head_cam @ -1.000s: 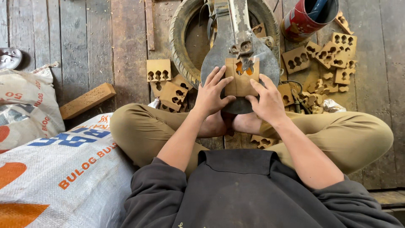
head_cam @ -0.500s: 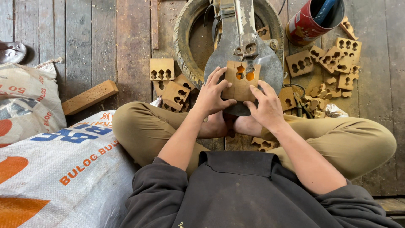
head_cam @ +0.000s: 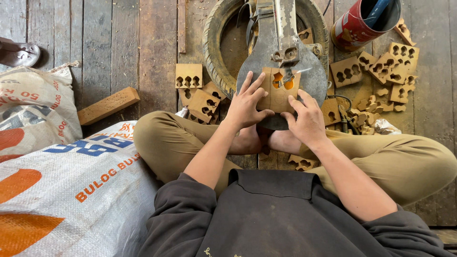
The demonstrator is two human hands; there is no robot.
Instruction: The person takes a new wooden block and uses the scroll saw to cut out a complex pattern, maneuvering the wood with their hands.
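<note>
Both hands, left (head_cam: 246, 105) and right (head_cam: 307, 119), pressing wood piece (head_cam: 277, 95) flat on saw plate (head_cam: 314, 81); keep fingertips clear of blade (head_cam: 289, 76), feed slowly.

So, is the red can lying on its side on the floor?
No, the red can stands upright on the plank floor, its open mouth holding a blue tool.

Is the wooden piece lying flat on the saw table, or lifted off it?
Flat. The wooden piece lies against the metal saw table, with the left hand and right hand pressing its lower corners.
</note>
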